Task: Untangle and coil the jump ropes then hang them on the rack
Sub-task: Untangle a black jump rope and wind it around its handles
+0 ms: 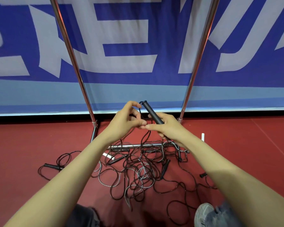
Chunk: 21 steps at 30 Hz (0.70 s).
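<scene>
A tangle of black and grey jump ropes (138,171) lies on the red floor between the legs of a chrome rack (72,51). My right hand (166,126) grips a black rope handle (152,113) that points up and to the left. My left hand (125,122) is raised beside it, its fingers curled and pinching the thin black cord that hangs from the handle's top end down into the tangle. The fingertips of both hands meet in the middle. Several other black handles lie in the pile.
The rack's low crossbar (138,145) lies across the floor under the pile. A blue and white banner (138,46) stands right behind the rack. White handles (203,137) lie at the right and centre. My shoe (203,213) shows at the bottom right.
</scene>
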{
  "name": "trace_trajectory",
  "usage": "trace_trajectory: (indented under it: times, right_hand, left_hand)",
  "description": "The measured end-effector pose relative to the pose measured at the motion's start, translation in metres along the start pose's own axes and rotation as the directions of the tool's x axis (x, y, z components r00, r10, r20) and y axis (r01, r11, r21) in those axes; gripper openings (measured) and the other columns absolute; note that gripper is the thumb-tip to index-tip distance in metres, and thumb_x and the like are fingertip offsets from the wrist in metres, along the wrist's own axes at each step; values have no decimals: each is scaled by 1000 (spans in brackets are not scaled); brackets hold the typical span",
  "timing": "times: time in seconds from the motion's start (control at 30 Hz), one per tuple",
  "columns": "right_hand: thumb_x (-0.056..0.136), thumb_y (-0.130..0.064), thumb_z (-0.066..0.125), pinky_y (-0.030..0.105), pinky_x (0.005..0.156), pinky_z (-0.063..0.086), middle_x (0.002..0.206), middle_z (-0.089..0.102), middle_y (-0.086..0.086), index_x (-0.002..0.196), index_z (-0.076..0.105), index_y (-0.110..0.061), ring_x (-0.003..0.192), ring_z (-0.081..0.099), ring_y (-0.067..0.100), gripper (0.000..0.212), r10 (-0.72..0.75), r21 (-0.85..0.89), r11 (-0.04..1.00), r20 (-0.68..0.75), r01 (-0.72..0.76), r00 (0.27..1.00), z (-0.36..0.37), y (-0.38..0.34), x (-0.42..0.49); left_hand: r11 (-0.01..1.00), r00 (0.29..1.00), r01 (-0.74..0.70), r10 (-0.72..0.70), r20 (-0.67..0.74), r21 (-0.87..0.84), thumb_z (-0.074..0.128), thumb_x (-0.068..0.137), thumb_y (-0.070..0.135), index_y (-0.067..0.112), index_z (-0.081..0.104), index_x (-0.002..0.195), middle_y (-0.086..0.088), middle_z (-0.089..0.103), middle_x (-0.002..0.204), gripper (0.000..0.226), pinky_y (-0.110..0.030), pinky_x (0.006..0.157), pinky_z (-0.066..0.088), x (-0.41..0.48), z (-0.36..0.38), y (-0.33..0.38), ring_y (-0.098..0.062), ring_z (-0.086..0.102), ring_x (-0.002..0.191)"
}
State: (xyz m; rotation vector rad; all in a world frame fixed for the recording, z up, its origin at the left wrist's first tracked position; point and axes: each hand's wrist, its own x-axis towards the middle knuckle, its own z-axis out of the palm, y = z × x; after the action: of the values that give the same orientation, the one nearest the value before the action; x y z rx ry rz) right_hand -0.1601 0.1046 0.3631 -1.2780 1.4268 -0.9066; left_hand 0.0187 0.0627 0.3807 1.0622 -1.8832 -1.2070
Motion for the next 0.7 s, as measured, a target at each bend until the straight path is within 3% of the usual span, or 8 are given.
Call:
trace_trajectory:
  times: [0.1, 0.2, 0.33, 0.4, 0.47, 0.53, 0.6, 0.7]
  right_hand:
    - [85, -24, 72, 17, 42, 29, 55, 47, -6, 105, 68, -6, 42, 38, 6, 27, 22, 5, 1000, 59, -22, 998, 1, 0, -1]
    - [87, -22, 70, 14, 39, 29, 56, 52, -6, 90, 64, -13, 39, 39, 4, 12, 28, 13, 1000, -61, -28, 998, -4, -7, 0]
    - [88, -21, 68, 17, 41, 31, 57, 51, -3, 80, 61, -16, 40, 39, 6, 12, 10, 88, 996, -331, 21, 944, -33, -12, 6]
    - [88, -24, 68, 25, 51, 39, 58, 54, -2, 77, 61, -17, 47, 44, 11, 14, -10, -29, 1000, -423, -2, 906, -48, -7, 8]
    - [89, -25, 66, 29, 60, 43, 59, 60, -3, 82, 61, -17, 54, 50, 15, 11, -9, -180, 981, -422, -74, 907, -55, 0, 9]
    - [93, -26, 59, 28, 62, 45, 63, 65, -5, 94, 58, -16, 58, 55, 16, 10, 11, -394, 904, -371, -168, 929, -54, 2, 8]
    - [95, -29, 56, 30, 65, 50, 69, 68, -4, 102, 59, -13, 60, 59, 14, 18, -13, -473, 867, -340, -160, 940, -47, -1, 7]
    - [91, -32, 64, 24, 66, 43, 78, 64, -3, 106, 65, -19, 67, 56, 11, 21, -90, -318, 948, -210, 19, 974, -29, -16, -3]
  left_hand:
    - [996, 1000, -12, 11, -9, -93, 70, 83, -1, 4, 44, 116, -4, 56, 79, 43, -41, 77, 55, 0, 0, 2, -22, 67, 69]
    - [984, 998, 70, -70, 7, -167, 70, 84, 1, 6, 44, 112, -6, 56, 81, 39, -33, 61, 56, 1, 2, -6, -23, 65, 61]
    - [915, 913, 232, -322, 250, 329, 70, 85, 8, 11, 58, 88, 1, 64, 75, 12, -30, 68, 49, -4, -6, -45, -13, 62, 66]
    - [833, 891, 282, -411, 192, 476, 71, 83, 9, 11, 62, 82, 1, 68, 73, 9, -27, 69, 48, -7, -15, -62, -14, 62, 69]
    - [834, 924, 360, -380, -37, 418, 75, 81, 11, 9, 60, 85, -5, 68, 73, 16, -23, 61, 50, -6, -23, -67, -14, 62, 62]
    - [920, 925, 339, -288, -248, 197, 75, 81, 6, 6, 57, 90, -13, 67, 73, 20, -19, 53, 51, -3, -28, -57, -9, 62, 51]
    - [964, 934, 239, -195, -300, 117, 74, 81, 5, 4, 62, 90, -14, 66, 75, 15, -18, 53, 53, 0, -25, -41, -8, 63, 50]
    - [966, 975, 131, -84, -206, 224, 77, 80, 13, 8, 72, 89, -6, 67, 76, 12, -11, 51, 47, -5, -5, -16, -11, 62, 56]
